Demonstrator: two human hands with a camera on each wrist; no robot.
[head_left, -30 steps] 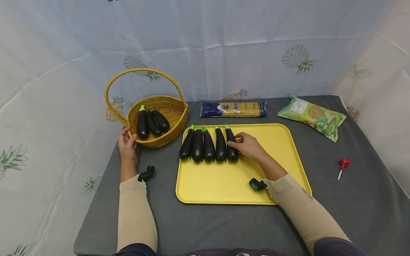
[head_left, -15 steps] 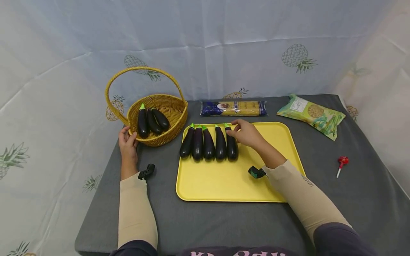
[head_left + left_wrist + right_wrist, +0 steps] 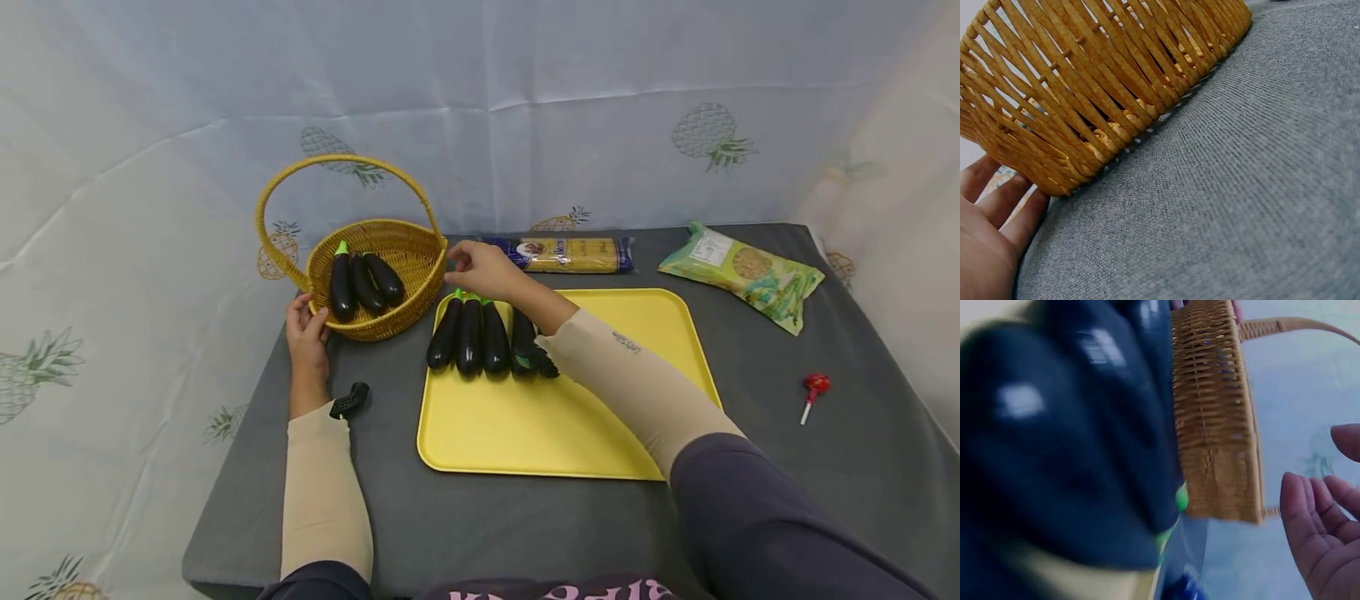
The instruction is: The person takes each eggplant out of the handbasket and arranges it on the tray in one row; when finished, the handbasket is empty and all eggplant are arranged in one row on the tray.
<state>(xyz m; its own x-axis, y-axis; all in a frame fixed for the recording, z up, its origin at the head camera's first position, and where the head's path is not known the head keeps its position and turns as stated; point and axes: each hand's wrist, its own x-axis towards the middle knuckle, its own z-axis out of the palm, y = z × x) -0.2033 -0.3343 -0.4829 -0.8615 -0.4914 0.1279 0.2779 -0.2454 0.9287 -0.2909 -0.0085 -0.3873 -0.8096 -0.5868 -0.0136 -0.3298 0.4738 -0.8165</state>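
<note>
A yellow wicker basket with a tall hoop handle stands at the left of the table, three eggplants lying inside. My left hand holds its near left edge, thumb and fingers at the rim; in the left wrist view those fingers lie against the woven wall. Over the tray's far left corner hovers my right hand, fingers loosely bent and nothing between them, just right of the basket. Below it, several eggplants lie in a row on the yellow tray; my right forearm partly covers the rightmost ones.
Behind the tray lies a pack of spaghetti, its left end partly behind my right hand. A green snack bag rests at the back right, with a red lollipop nearer the right edge. A patterned cloth hangs behind the table.
My right hand has left the rightmost eggplant, first sliding up toward its stem, then moving left across the row toward the basket. The left hand stays at the basket.
</note>
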